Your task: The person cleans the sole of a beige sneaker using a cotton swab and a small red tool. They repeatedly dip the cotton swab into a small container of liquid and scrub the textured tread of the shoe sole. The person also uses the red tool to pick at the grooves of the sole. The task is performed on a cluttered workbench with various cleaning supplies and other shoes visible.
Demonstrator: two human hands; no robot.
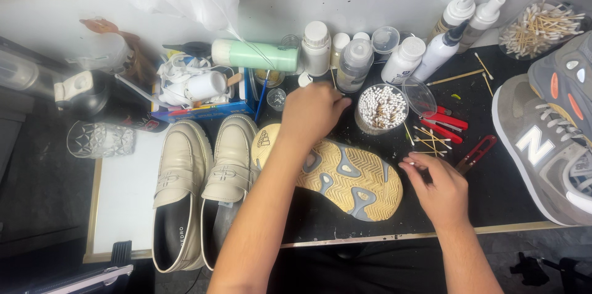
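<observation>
A sneaker lies sole-up (351, 177) on the black mat, its tan and grey tread facing me. My left hand (311, 112) reaches over its heel end toward a clear round tub of cotton swabs (381, 107); its fingers are bunched near the tub's left rim, and what they pinch is hidden. My right hand (439, 188) rests by the sneaker's toe end, thumb and forefinger closed on a thin cotton swab (412, 161).
Cream loafers (203, 189) sit left of the sneaker. White and clear bottles (354, 62) line the back. Red clippers (445, 124), loose used swabs (431, 140), a grey sneaker pair (552, 127) and a second swab tub (539, 28) crowd the right.
</observation>
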